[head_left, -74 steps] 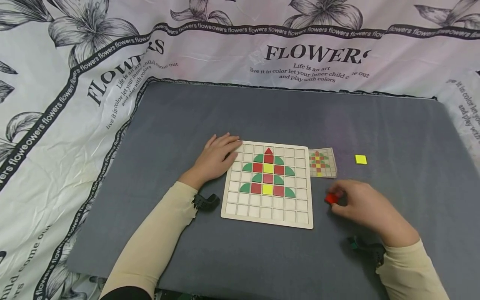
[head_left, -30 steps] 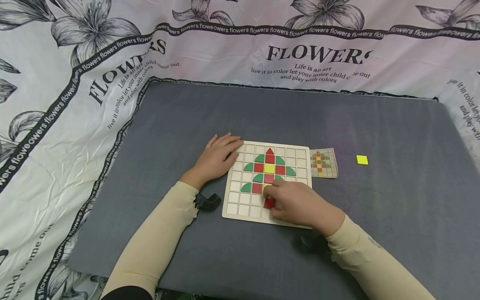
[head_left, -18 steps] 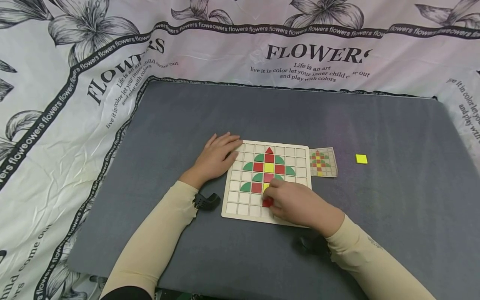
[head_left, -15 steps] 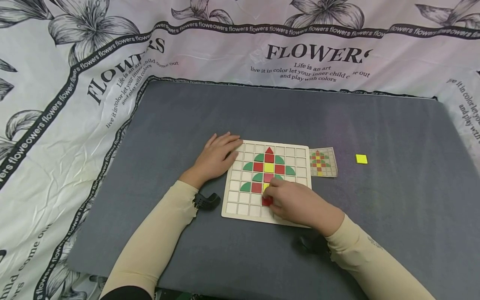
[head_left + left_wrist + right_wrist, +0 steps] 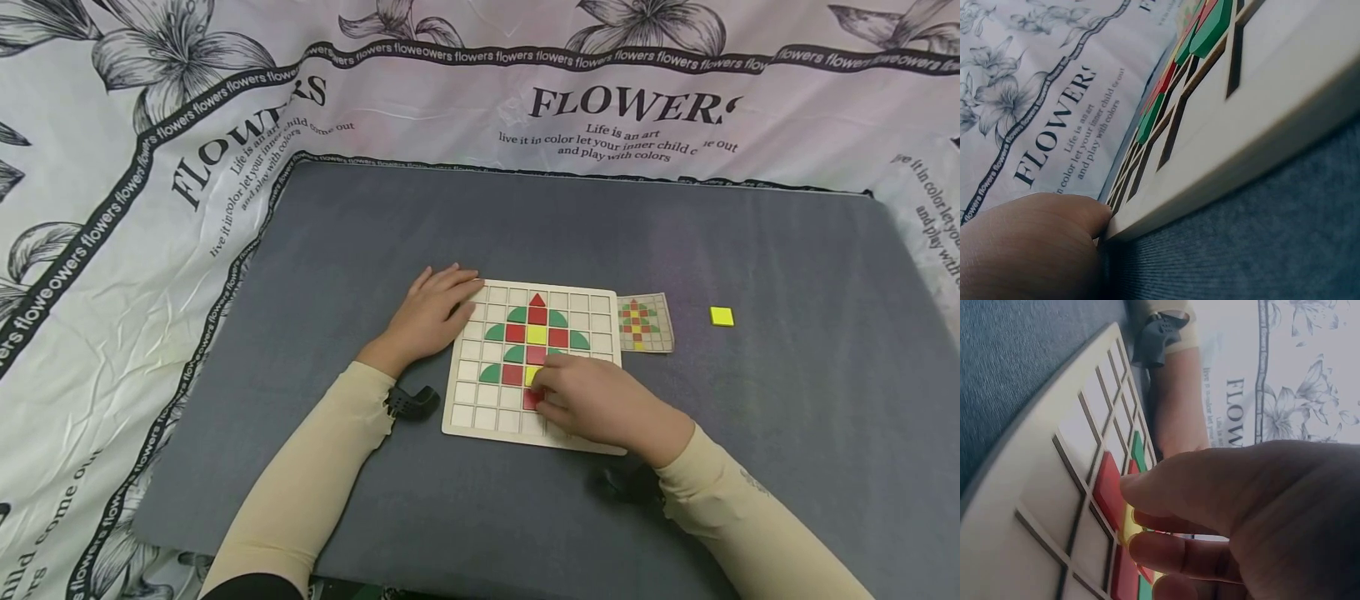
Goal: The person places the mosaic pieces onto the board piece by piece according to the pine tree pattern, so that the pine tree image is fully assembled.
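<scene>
A pale wooden grid board [image 5: 487, 423] carries red, yellow and green tiles arranged like a tree. My left hand [image 5: 431, 321] lies at the board's upper left corner, fingers extended, and its thumb touches the edge in the left wrist view. A red square tile [image 5: 532, 399] sits in the cell below the lower yellow square tile [image 5: 532, 376]. Beside it hovers my right hand [image 5: 603, 400], its fingers loosely bent. In the right wrist view the thumb tip is close to the red tile [image 5: 1108, 490], with nothing pinched. This hand hides some right-hand cells and tiles.
A pattern card [image 5: 654, 323] with the same tree lies against the board's right side. Farther right, a loose yellow square tile [image 5: 722, 317] rests on the grey tabletop [image 5: 480, 225]. A flower-printed sheet [image 5: 420, 108] borders the table's back and left.
My right hand has brought the red square tile from the table right of the board to the cell under the yellow one, and let it go. The left hand stays put.
</scene>
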`<control>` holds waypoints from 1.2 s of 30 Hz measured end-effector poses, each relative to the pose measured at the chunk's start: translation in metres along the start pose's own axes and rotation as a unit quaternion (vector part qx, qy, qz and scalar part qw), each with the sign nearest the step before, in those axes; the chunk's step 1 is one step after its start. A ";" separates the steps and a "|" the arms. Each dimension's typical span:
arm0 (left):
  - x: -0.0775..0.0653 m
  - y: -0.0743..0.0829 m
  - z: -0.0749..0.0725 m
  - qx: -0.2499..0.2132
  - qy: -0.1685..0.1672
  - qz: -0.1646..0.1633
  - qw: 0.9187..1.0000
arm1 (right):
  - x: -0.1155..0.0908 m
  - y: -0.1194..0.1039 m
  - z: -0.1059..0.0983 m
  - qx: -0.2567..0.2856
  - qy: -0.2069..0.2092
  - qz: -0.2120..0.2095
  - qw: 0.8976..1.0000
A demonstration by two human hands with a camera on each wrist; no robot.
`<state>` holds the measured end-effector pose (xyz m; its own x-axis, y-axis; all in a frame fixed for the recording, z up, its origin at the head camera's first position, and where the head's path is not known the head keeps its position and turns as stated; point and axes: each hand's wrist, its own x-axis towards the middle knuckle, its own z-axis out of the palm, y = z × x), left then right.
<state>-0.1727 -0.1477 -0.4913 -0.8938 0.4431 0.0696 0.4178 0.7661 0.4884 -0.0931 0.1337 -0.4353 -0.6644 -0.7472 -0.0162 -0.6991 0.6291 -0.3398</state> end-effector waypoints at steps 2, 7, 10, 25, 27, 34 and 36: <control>0.000 0.000 0.000 0.000 0.001 0.000 1.000 | -0.001 0.002 -0.003 0.000 0.001 0.010 1.000; 0.000 0.000 0.001 0.001 0.003 0.001 1.000 | -0.004 0.008 -0.013 0.000 0.004 0.038 0.999; 0.001 0.000 0.001 0.001 0.002 0.003 1.000 | -0.007 0.015 -0.020 -0.001 0.011 0.059 0.998; 0.001 -0.003 0.003 0.006 -0.001 0.002 1.000 | -0.026 0.056 -0.054 -0.032 0.059 0.165 0.984; 0.001 -0.002 0.003 0.004 -0.002 0.001 1.000 | -0.029 0.062 -0.058 -0.023 0.064 0.180 0.981; 0.001 -0.001 0.003 0.003 0.000 0.001 1.000 | -0.042 0.093 -0.068 -0.006 0.083 0.240 0.967; 0.001 -0.001 0.003 0.002 0.001 0.002 1.000 | -0.046 0.103 -0.068 -0.005 0.086 0.253 0.964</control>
<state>-0.1736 -0.1473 -0.4941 -0.8922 0.4458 0.0729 0.4225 0.7664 0.4838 -0.1525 0.2475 -0.4058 -0.9545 -0.2975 -0.0210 -0.2754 0.9062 -0.3208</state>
